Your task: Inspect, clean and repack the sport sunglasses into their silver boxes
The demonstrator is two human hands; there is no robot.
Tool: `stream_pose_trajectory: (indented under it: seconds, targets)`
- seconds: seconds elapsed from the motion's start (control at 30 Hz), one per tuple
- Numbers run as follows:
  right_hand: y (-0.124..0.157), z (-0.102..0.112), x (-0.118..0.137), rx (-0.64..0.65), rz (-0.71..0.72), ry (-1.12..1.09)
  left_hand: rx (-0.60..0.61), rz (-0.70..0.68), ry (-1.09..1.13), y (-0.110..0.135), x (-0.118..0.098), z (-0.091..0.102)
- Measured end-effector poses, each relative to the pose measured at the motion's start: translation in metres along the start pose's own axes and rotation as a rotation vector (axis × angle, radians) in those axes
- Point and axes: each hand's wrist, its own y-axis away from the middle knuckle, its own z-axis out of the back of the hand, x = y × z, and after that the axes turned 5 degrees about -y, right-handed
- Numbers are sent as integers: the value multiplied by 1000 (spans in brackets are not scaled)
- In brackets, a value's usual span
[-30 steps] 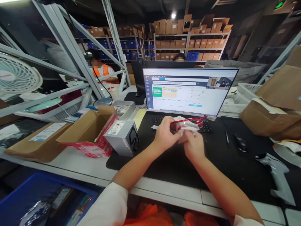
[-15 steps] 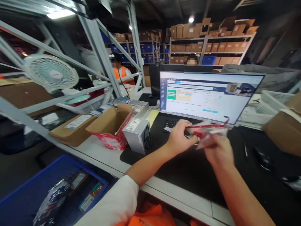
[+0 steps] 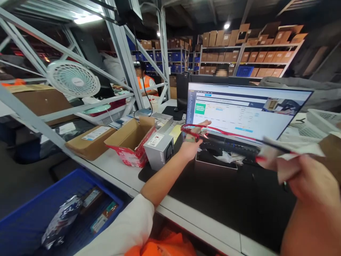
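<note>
A thin red strip is stretched taut between my two hands above the keyboard. My left hand is out to the left near the monitor's lower corner, fingers pinched on the strip's looped left end. My right hand is close to the camera at the right and blurred. It is closed on the strip's other end together with a pale crumpled wrapper. A white scrap lies on the black desk mat under the strip.
A lit monitor stands behind the keyboard. Left of it are a grey box, an open cardboard box with red wrapping and a flat labelled carton. A blue bin sits below the desk. A fan and a co-worker in an orange vest are beyond.
My hands, together over the keyboard a second ago, have pulled apart: right hand toward me and right, left hand outward. The red strip is drawn out long. The camera has turned left.
</note>
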Motion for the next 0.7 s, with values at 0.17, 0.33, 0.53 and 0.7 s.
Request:
stream_pose_trajectory:
  seconds: [0.17, 0.33, 0.53, 0.7]
  targets:
    - [6, -20, 0, 381, -383, -216, 347, 76, 17, 14, 4, -14]
    - [8, -21, 0, 475, -483, -261, 429, 328, 186, 25, 12, -27]
    - [11, -39, 10, 539, -471, -243, 229, 606, 391, 36, 33, -39]
    - [3, -53, 3, 348, -286, -321, 109, 580, 399, 36, 40, -39]
